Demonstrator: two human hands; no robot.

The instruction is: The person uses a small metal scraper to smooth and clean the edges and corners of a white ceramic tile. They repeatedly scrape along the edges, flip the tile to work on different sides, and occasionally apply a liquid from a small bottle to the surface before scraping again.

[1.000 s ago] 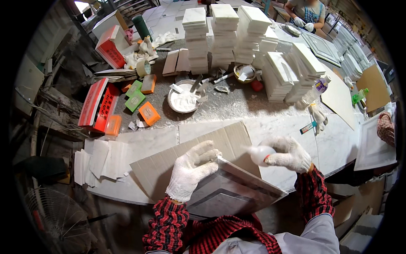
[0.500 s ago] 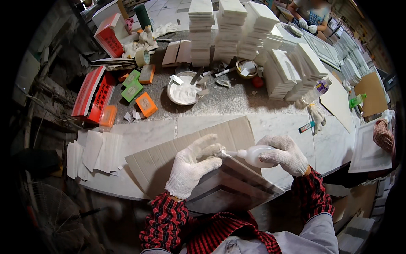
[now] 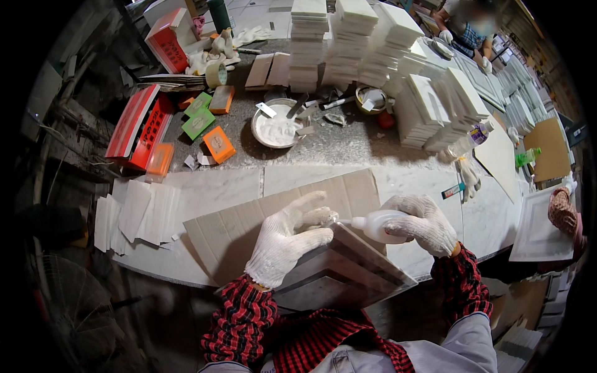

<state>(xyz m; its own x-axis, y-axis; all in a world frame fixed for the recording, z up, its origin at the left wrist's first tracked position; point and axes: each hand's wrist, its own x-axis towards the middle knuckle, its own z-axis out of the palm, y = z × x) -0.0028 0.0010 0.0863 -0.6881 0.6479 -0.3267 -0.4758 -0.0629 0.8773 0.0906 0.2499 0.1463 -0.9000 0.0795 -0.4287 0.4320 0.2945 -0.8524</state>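
Note:
A marble tile panel point(image 3: 348, 273) with grey and white angled bands is tilted up in front of me, its lower part near my apron. My left hand point(image 3: 283, 242), in a white knit glove, is closed on its upper left edge; the fingertips are bunched by the top corner. My right hand point(image 3: 426, 227), gloved too, is wrapped round a translucent white squeeze bottle point(image 3: 378, 225). The bottle lies sideways, with its thin nozzle pointing left at the panel's top corner, close to my left fingertips. Behind the panel, a brown cardboard sheet point(image 3: 230, 233) rests on the bench.
A bowl of white powder point(image 3: 277, 133) stands beyond the cardboard, beside orange and green boxes point(image 3: 219, 144). Stacks of white tiles point(image 3: 354, 43) rise at the back. Thin white strips point(image 3: 140, 211) lie at left. Another person point(image 3: 466, 34) works at the far right.
My view has shifted slightly. Both hands, the bottle and the panel keep nearly the same positions relative to each other. The far person's hands have moved apart.

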